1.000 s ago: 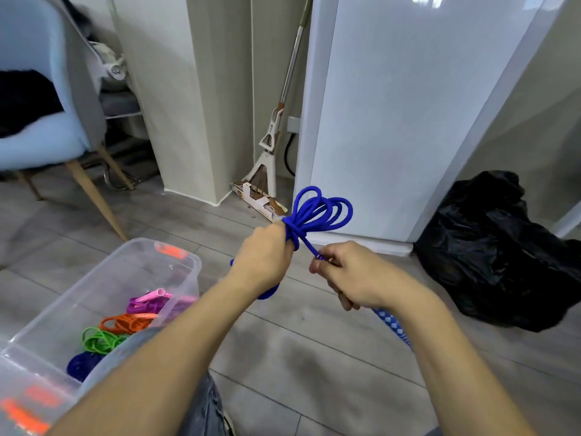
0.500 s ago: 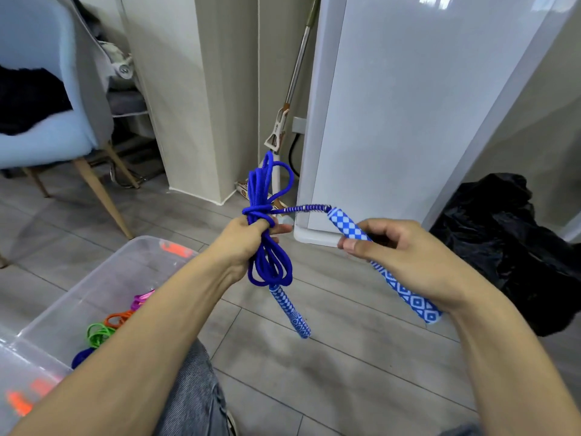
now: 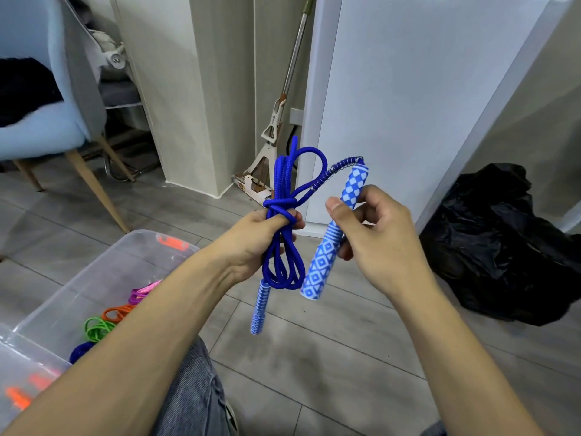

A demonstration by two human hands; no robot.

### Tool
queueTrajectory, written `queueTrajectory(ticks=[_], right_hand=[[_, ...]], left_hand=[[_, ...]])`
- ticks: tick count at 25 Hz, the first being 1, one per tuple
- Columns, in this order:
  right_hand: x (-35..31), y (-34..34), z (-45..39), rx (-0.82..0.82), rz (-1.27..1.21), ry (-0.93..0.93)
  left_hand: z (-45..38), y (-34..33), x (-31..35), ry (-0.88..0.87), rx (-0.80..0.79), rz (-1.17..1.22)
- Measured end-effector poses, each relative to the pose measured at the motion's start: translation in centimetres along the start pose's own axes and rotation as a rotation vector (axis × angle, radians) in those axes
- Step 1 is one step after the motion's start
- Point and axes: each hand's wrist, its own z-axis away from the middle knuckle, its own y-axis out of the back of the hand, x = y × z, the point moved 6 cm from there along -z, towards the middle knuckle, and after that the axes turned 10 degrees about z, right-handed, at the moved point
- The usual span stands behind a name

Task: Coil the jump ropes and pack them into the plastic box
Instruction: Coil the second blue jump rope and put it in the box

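Left hand (image 3: 256, 239): curled round the middle of the blue jump rope (image 3: 283, 215), thumb pinning the wrap that binds the bundle.
Right hand (image 3: 374, 234): pinching the patterned handle (image 3: 333, 243) between thumb and fingers, held upright just beside the bundle.
Second handle (image 3: 260, 306): hanging free below the left hand, under the lower loops.
Spring end (image 3: 338, 169): arcing from handle top back to the wrap; seemingly knotted there, hard to tell.
Step in hand: tucking the free handle against the coil; best done keeping the left thumb on the wrap so loops stay bound, then laying both handles parallel.
Plastic box (image 3: 103, 265): on the floor at lower left, holding pink, orange, green and dark blue coils.
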Motion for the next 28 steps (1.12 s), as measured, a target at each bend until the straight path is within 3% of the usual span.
queueTrajectory(ticks=[7,13,20,25,28], right_hand=[[0.7,1.4,-0.4,0.205,0.140,0.046],[1.6,0.1,-0.4,0.153,-0.239,-0.145],[3.6,-1.0,-0.4,0.156,-0.394,-0.376],[1.7,0.8,-0.5,0.263,0.072,-0.048],[1.1,0.0,-0.5,0.176,0.006,0.003]], left_hand=[[0.6,-1.0,0.9,-0.033,-0.161,0.085],[0.4,-1.0,0.7,-0.026,-0.205,0.209],[1.1,-1.8,1.6,-0.141,-0.260,0.227],[1.8,-1.8,2.6,-0.241,-0.267,0.127],[1.8,-1.9,2.7,-0.260,-0.282,0.165]])
